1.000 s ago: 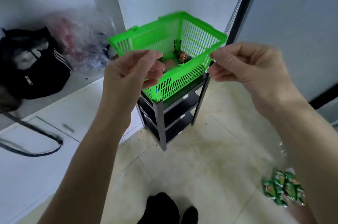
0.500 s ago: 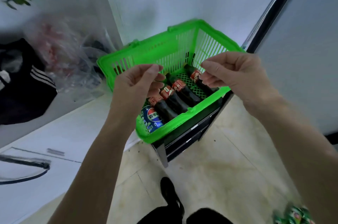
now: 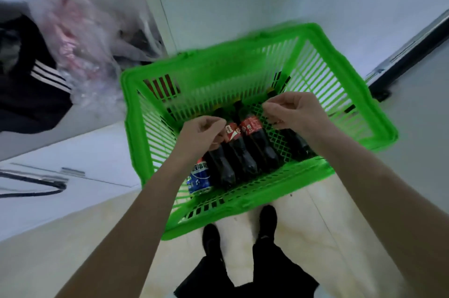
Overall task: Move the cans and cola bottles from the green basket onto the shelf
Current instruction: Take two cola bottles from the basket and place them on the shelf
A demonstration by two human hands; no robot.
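Pale tiled floor (image 3: 340, 237), white wall behind; a black bag with white stripes (image 3: 36, 83) and a clear plastic bag (image 3: 80, 37) lie at ten o'clock. Green basket (image 3: 243, 202) fills mid-frame; the shelf beneath is hidden by it.

Contents: cola bottles (image 3: 245, 149) lying side by side on the basket floor, red labels up, caps toward twelve o'clock; another dark bottle (image 3: 297, 144) at three o'clock, partly under the right wrist. One blue Pepsi can (image 3: 199, 179) at seven o'clock, beside the bottles.

Left hand (image 3: 201, 134) hovers over the leftmost bottle, fingers curled, seemingly holding nothing. Right hand (image 3: 291, 112) likewise curled, above the mesh floor.

Judgement: task at its start. Everything visible is still in the basket; first pick not yet made.
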